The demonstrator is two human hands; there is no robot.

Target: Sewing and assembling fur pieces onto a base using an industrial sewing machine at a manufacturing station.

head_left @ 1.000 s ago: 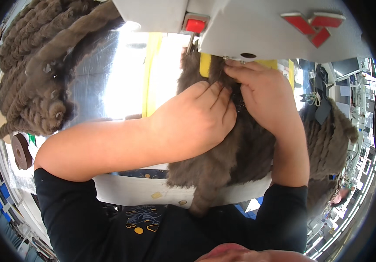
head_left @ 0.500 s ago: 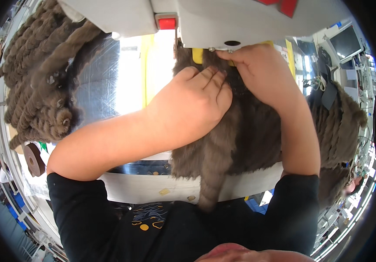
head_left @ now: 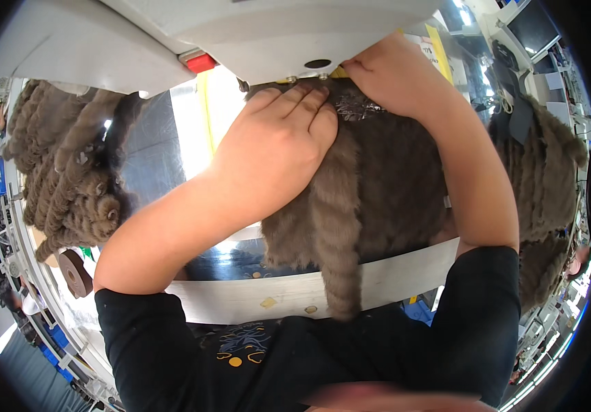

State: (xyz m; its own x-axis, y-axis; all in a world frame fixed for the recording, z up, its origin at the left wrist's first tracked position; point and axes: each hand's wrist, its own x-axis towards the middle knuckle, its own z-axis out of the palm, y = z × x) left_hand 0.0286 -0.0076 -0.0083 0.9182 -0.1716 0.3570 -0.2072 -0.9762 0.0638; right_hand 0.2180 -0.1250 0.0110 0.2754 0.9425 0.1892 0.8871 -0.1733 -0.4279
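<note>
Fur panel, grey-brown and soft-piled [head_left: 405,185], lies near the front edge of the shiny metal work surface [head_left: 154,147]; its narrow, ridged, tail-like fur strip [head_left: 338,226] runs over that edge, probably for want of depth. Left hand [head_left: 278,130]: palm down, fingers laid flat, unclenched, likely steadying the pile. Right hand [head_left: 398,79]: fingers bent beneath the smooth pale-grey machine head [head_left: 288,34]; tips hidden, grip cannot be told. Ropy brown fur heap [head_left: 72,178] sits along the surface's left edge.

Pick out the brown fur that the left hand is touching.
The middle fur piece: the left hand rests on it, while the left fur pile and right fur pile lie apart from that hand and the right hand.
</note>
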